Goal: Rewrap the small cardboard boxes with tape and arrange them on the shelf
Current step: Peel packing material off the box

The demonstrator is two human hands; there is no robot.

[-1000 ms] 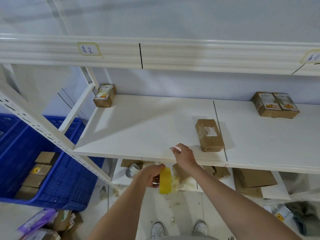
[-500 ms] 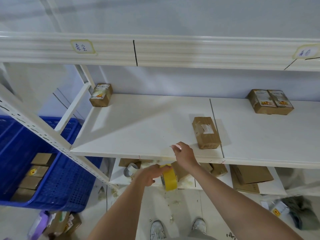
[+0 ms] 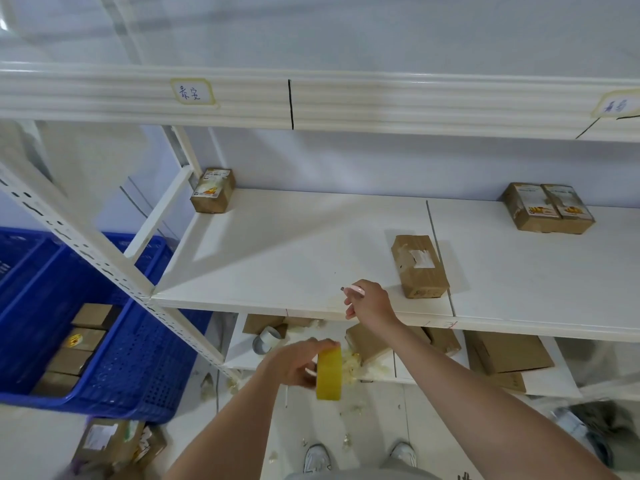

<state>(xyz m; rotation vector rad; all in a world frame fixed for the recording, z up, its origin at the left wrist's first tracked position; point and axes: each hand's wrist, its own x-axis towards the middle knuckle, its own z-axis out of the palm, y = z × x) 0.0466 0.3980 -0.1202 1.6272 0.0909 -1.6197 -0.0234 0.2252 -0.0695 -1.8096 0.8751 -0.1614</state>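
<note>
A small brown cardboard box with a torn white label lay flat on the white shelf board. Its long side ran from the front edge of the shelf toward the back wall, leaning a little to the left at the far end. It sat near the front, just left of the thin seam in the board.

The right hand was at the front edge of the shelf, just left of that box and a bit nearer the person, not touching it. Its fingers were curled, and they pinched a small pink thing that poked out to the left. What the pink thing was could not be told.

The left hand was lower down, below the shelf edge and well apart from the box. Its fingers were curled round a yellow roll of tape, which stood on its edge with the flat round side turned sideways.

One more brown cardboard box with a picture label sat in the back left corner of the shelf. Two brown boxes with picture labels lay side by side, touching, at the back right.

A blue plastic crate stood on the floor to the left, with brown boxes inside. A grey roll of tape and flat cardboard pieces lay on the lower shelf.
</note>
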